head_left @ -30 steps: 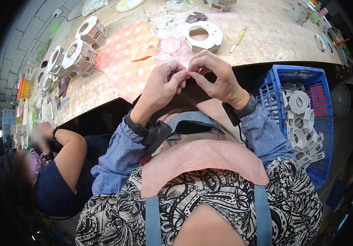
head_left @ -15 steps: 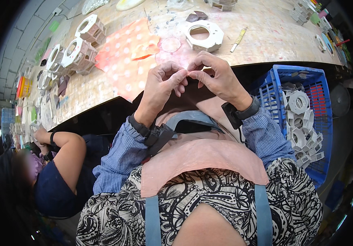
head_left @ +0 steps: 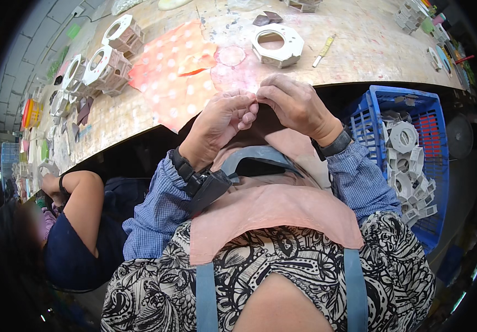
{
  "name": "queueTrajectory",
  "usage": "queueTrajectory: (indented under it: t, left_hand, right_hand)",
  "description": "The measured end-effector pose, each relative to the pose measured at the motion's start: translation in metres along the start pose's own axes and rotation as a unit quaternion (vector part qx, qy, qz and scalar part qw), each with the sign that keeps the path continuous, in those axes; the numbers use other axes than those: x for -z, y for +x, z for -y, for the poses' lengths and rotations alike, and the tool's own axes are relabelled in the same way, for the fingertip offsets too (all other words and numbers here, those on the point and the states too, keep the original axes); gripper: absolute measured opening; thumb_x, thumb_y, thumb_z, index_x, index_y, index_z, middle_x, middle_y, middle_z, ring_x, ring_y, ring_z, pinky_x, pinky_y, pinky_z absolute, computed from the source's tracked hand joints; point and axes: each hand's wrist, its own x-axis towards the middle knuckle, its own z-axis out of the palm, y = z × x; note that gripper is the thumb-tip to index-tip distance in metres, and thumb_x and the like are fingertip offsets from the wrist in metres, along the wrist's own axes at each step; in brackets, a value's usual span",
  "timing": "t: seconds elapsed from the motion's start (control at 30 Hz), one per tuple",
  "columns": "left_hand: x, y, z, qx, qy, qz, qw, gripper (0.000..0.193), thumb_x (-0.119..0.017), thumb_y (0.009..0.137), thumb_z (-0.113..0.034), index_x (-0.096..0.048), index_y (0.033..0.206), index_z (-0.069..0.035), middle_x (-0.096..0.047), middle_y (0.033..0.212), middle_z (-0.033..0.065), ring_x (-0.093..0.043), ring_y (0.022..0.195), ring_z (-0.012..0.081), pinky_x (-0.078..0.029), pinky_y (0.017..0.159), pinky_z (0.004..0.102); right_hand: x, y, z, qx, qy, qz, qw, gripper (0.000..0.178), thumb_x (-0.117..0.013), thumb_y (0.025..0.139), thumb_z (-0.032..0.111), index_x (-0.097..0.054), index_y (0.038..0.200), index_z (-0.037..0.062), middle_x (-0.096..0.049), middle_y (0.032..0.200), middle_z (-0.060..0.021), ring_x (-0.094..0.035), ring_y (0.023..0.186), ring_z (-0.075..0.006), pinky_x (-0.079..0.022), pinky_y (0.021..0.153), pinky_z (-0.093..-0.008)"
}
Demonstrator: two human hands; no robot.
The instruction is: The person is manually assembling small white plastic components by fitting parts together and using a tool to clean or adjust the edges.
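My left hand (head_left: 224,122) and my right hand (head_left: 294,105) meet at the fingertips just off the table's near edge. Both are pinched closed; whatever lies between the fingertips is too small or too hidden to make out. Beyond them on the table sits a white octagonal frame (head_left: 291,54) with a round opening. An orange-pink cloth with pale dots (head_left: 164,77) lies left of it, one corner hanging over the edge. To the frame's right is a yellow-handled knife or similar slim tool (head_left: 323,51). Dark folded scraps (head_left: 267,19) lie behind the frame.
A blue plastic crate (head_left: 442,166) at my right holds several white octagonal frame pieces (head_left: 404,137). More white frames (head_left: 105,69) stand at the table's left. A co-worker's bent arm (head_left: 83,205) is at the lower left. Brushes and small tools (head_left: 462,59) lie far right.
My right hand has turned, its back now facing up and its fingers folded closer. The left fingers have curled in more. The co-worker's arm has shifted slightly left.
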Motion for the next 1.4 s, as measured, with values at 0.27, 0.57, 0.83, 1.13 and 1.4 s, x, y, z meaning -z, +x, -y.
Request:
queueTrajectory:
  t: [0.27,0.57,0.83,1.13,1.4]
  left_hand:
    - [-0.010,-0.002,0.006,-0.209,0.277,-0.068,0.936,0.012,-0.056,0.088,-0.013,-0.055,0.089,-0.001,-0.056,0.070,0.0023,-0.047,0.053,0.0039,-0.036,0.045,0.0158]
    - [-0.017,-0.004,0.011,-0.177,0.322,-0.122,0.922,0.012,-0.057,0.087,-0.010,-0.057,0.088,0.002,-0.061,0.069,0.0054,-0.050,0.049,0.0051,-0.042,0.044,0.0172]
    - [-0.007,0.016,0.035,-0.264,0.236,-0.224,0.908,0.011,-0.059,0.081,-0.007,-0.060,0.083,0.004,-0.060,0.068,0.0042,-0.052,0.056,0.0038,-0.040,0.050,0.0166]
    - [-0.014,0.006,0.029,-0.204,0.029,-0.180,0.962,0.013,-0.059,0.082,-0.008,-0.056,0.088,0.003,-0.054,0.065,0.0000,-0.043,0.049,0.0030,-0.032,0.041,0.0167]
    - [-0.011,0.008,0.037,-0.237,0.154,-0.196,0.939,0.012,-0.061,0.082,-0.006,-0.060,0.090,0.003,-0.062,0.079,0.0046,-0.055,0.068,0.0065,-0.043,0.061,0.0185]
  right_hand:
    - [-0.001,-0.002,0.014,-0.308,0.232,-0.016,0.923,0.011,-0.063,0.079,0.007,-0.057,0.085,0.0010,-0.058,0.079,-0.0069,-0.059,0.070,-0.0157,-0.046,0.057,-0.0255]
    - [0.006,0.002,0.021,-0.301,0.162,0.016,0.940,0.007,-0.061,0.076,0.003,-0.057,0.081,0.0000,-0.058,0.075,-0.0106,-0.060,0.068,-0.0204,-0.047,0.058,-0.0289]
    - [-0.027,-0.003,0.031,-0.206,-0.041,-0.072,0.975,0.010,-0.059,0.076,0.003,-0.055,0.085,0.0014,-0.052,0.075,-0.0146,-0.055,0.069,-0.0336,-0.046,0.059,-0.0396]
    - [-0.030,-0.005,0.035,-0.265,0.059,-0.105,0.957,0.016,-0.058,0.077,-0.007,-0.062,0.092,-0.0022,-0.060,0.084,-0.0147,-0.062,0.071,-0.0256,-0.049,0.062,-0.0284]
    - [-0.026,-0.010,0.023,-0.396,0.290,-0.115,0.864,0.006,-0.062,0.077,-0.001,-0.062,0.084,-0.0014,-0.062,0.081,-0.0086,-0.062,0.071,-0.0136,-0.050,0.062,-0.0250]
